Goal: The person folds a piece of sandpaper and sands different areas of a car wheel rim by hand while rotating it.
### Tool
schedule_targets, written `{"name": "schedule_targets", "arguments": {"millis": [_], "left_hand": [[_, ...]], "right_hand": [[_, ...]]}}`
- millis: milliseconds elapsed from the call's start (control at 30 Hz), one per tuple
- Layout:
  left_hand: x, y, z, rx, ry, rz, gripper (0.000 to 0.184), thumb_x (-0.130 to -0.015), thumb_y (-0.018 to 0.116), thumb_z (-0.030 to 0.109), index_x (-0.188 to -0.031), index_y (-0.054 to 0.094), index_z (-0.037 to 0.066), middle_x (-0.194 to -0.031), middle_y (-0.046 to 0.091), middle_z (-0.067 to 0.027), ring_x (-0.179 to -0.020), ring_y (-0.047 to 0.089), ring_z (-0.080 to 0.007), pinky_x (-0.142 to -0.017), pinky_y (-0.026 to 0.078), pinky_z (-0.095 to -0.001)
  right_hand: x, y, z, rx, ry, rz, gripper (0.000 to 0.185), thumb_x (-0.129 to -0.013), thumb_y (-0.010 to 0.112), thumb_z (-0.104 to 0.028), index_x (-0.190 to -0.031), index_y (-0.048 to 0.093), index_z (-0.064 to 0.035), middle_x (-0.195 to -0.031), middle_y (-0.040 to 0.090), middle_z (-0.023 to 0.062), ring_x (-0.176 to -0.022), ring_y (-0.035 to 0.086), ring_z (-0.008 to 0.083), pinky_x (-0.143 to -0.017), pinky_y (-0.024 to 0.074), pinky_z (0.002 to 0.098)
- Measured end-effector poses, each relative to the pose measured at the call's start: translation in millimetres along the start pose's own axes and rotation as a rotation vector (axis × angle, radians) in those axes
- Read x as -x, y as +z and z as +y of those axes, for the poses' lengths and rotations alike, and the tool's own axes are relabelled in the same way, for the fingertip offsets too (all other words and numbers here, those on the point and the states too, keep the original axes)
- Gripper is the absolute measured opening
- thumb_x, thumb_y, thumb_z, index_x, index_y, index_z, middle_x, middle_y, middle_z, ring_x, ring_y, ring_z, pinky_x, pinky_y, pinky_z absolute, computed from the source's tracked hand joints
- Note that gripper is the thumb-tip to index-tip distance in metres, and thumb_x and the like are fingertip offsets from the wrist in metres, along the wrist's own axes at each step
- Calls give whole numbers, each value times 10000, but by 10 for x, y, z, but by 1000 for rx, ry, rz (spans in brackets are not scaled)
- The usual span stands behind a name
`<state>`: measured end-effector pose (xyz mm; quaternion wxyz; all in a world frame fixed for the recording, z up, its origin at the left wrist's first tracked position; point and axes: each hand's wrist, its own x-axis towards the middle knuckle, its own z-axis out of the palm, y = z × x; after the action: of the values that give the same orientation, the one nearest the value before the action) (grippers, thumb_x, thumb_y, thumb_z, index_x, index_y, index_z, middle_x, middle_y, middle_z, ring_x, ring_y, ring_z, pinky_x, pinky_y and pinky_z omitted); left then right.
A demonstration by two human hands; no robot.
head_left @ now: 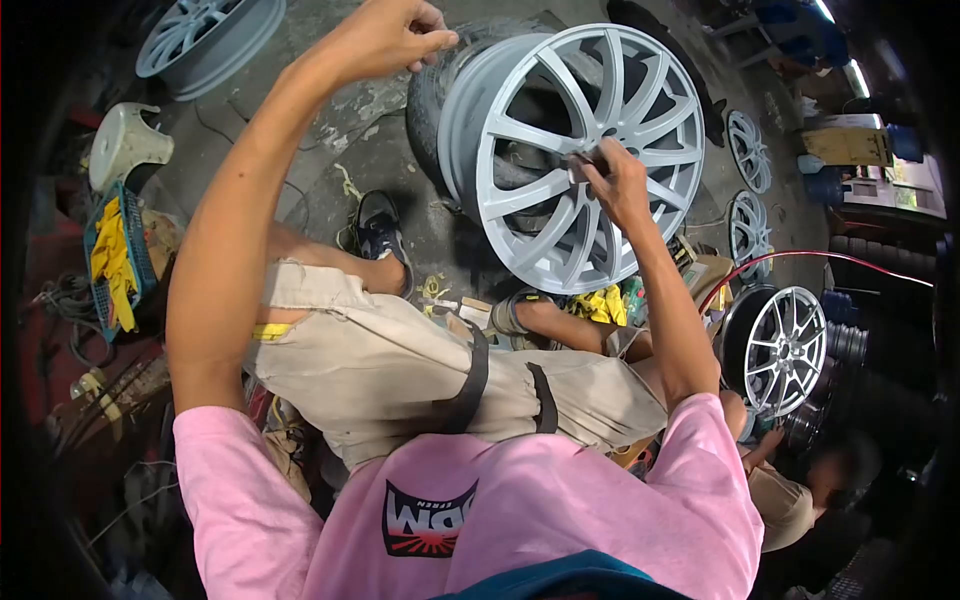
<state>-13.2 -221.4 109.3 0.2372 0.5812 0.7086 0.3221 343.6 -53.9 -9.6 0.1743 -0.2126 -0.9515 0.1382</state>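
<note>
A grey alloy wheel rim [500,195] stands tilted in front of me, its multi-spoke face turned to the right. My right hand [618,185] is at the spokes near the hub, thumb and fingers pinched on a small greyish piece [576,168] that looks like sandpaper. Its exact shape is partly hidden by the fingers. Off the rim's upper left edge hangs my left hand [410,38], fingers loosely bent and thumb apart, with nothing visible in it. Behind the rim, a black tire [424,130] lies on the floor.
Another grey rim [215,45] lies at the upper left, near a white stool [130,147] and a teal basket [107,260] with yellow cloth. More rims stand right, including a silver one [786,350]. A red hose [820,254] crosses there. Another person [785,500] sits at lower right.
</note>
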Motion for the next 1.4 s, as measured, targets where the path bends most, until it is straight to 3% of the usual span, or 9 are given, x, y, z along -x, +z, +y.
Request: {"name": "schedule_targets", "arguments": {"millis": [100,300,400,500,600,767,1033,1233,1400], "left_hand": [[-67,175,-160,-27,91,33,287,-997,726,273,-1031,792,-4,-794,747,-125,-702,713,-158,-692,563,-316],[154,882,384,160,354,-333,266,-977,761,247,-1040,779,-11,-809,747,-72,-712,664,-114,-677,541,-309],[217,1058,641,354,41,-556,201,-958,782,164,-987,751,-33,-747,701,-48,-670,668,-95,-621,549,-273],[249,1226,622,473,-43,-520,166,-918,787,118,-924,729,-38,-695,716,-67,-612,695,-107,-565,548,-279],[280,1317,673,441,-116,-554,139,-920,779,97,-917,736,-35,-718,723,-65,-618,703,-121,-567,580,-285],[280,1432,715,477,-188,-530,174,-955,735,123,-928,739,-50,-803,738,-101,-676,723,-146,-606,611,-289],[250,1381,588,641,-292,-595,242,-989,704,167,-1019,771,-64,-853,758,-128,-709,732,-155,-648,622,-317],[209,612,663,-64,88,-214,346,-1001,718,271,-1033,757,-71,-749,695,-117,-670,593,-137,-650,503,-333],[186,146,642,-164,-41,-142,381,-1005,711,294,-1037,743,-84,-756,679,-139,-667,561,-171,-659,497,-356]], "right_hand": [[62,-153,-285,-278,417,361,271,-945,813,-231,-867,702,3,-721,667,65,-667,568,104,-646,475,285],[398,-81,-1020,-979,575,119,176,-989,777,-166,-1066,723,-17,-854,693,-16,-755,613,43,-685,503,225],[494,-169,-1237,-1130,566,197,202,-990,780,-170,-1099,709,-16,-883,699,-20,-764,621,40,-705,528,234],[611,-214,-1273,-1058,607,246,360,-934,831,-161,-1225,683,-8,-1023,713,34,-884,660,96,-778,557,278],[636,-416,-1387,-461,256,215,758,-780,925,-186,-1441,591,-25,-1248,644,155,-1110,643,299,-901,549,400],[772,-163,-1310,-355,223,254,648,-816,886,-132,-1395,622,-12,-1095,646,171,-968,636,365,-841,531,431],[622,-153,-1282,-509,251,318,330,-873,785,-4,-1198,729,-19,-974,668,131,-851,669,262,-736,546,356],[195,-55,-502,-240,228,379,193,-875,712,22,-1062,734,-23,-1002,703,152,-941,693,343,-852,541,382],[-5,72,-293,-154,48,298,287,-845,712,32,-1117,759,-48,-1022,707,131,-981,677,348,-882,542,420]]}}
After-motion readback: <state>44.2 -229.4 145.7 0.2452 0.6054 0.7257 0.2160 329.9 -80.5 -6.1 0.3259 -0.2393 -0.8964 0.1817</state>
